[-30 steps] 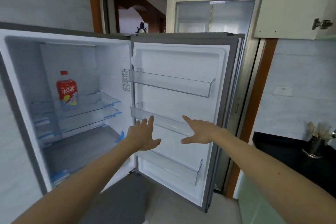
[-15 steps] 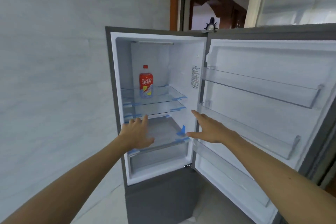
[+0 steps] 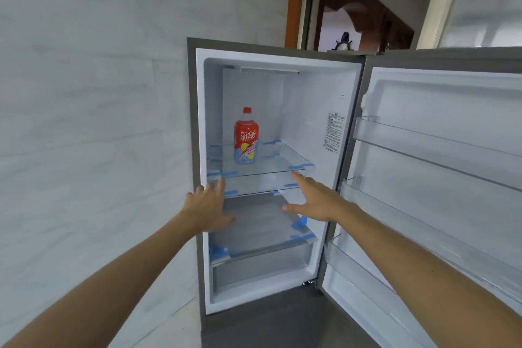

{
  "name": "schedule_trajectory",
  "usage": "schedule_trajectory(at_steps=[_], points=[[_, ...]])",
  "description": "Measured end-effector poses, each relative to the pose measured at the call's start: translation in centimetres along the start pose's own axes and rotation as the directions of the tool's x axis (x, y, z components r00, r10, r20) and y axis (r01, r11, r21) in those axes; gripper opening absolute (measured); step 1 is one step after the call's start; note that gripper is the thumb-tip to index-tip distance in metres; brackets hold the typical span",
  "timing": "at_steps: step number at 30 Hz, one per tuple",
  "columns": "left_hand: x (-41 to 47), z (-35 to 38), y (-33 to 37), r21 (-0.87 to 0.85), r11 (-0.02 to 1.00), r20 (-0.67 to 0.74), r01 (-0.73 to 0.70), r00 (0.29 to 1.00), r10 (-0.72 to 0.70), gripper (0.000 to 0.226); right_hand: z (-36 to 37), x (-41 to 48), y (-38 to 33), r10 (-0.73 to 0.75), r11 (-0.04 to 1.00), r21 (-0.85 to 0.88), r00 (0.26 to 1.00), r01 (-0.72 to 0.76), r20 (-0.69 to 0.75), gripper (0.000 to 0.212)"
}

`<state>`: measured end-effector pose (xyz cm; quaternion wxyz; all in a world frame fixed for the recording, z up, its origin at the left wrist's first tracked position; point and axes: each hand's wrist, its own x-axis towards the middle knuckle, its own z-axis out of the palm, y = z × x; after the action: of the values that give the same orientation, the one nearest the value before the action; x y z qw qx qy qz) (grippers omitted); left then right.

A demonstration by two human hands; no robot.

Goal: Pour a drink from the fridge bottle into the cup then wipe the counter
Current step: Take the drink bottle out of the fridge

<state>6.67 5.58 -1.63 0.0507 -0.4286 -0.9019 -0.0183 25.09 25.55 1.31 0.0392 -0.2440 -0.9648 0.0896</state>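
Fingers of my left hand (image 3: 207, 210) and right hand (image 3: 317, 200) spread, empty, had moved closer, bottle (image 3: 246, 137) upright beyond them on glass shelf (image 3: 279, 162), fridge (image 3: 350, 133) loomed larger.

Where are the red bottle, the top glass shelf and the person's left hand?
red bottle (image 3: 246, 135), head view, on its label.
top glass shelf (image 3: 271, 167), head view, bare glass near its front edge.
left hand (image 3: 207, 207), head view, back of the hand.
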Motion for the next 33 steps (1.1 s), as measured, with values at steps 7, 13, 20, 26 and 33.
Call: schedule_trajectory(at_steps=[7, 13, 20, 26, 33], points=[[6.2, 0.1, -0.5, -0.032, 0.996, -0.009, -0.084, 0.996, 0.084, 0.100, -1.4, 4.5, 0.1, -0.004, 1.000, 0.024, 0.999, 0.006, -0.049, 0.094], [9.7, 0.6, -0.3, -0.015, 0.997, 0.019, -0.082, 0.996, 0.083, 0.100, -1.4, 8.5, 1.2, 0.015, 1.000, 0.020, 0.998, -0.014, -0.065, 0.093], [14.1, 2.3, 0.0, -0.001, 0.998, 0.039, -0.070, 0.997, 0.070, 0.101, -1.1, 14.4, 2.3, -0.033, 0.998, 0.042, 0.996, 0.036, -0.079, 0.092], [19.4, 3.2, -0.1, -0.026, 1.000, 0.033, -0.015, 0.999, 0.016, 0.103, -1.3, 21.8, 3.8, -0.099, 0.992, 0.076, 0.993, 0.104, -0.070, 0.095], [25.1, 4.3, -0.1, -0.108, 0.988, 0.038, 0.109, 0.994, -0.106, 0.098, -1.9, 31.8, 4.6, -0.173, 0.939, 0.284, 0.981, 0.192, -0.091, 0.099]])
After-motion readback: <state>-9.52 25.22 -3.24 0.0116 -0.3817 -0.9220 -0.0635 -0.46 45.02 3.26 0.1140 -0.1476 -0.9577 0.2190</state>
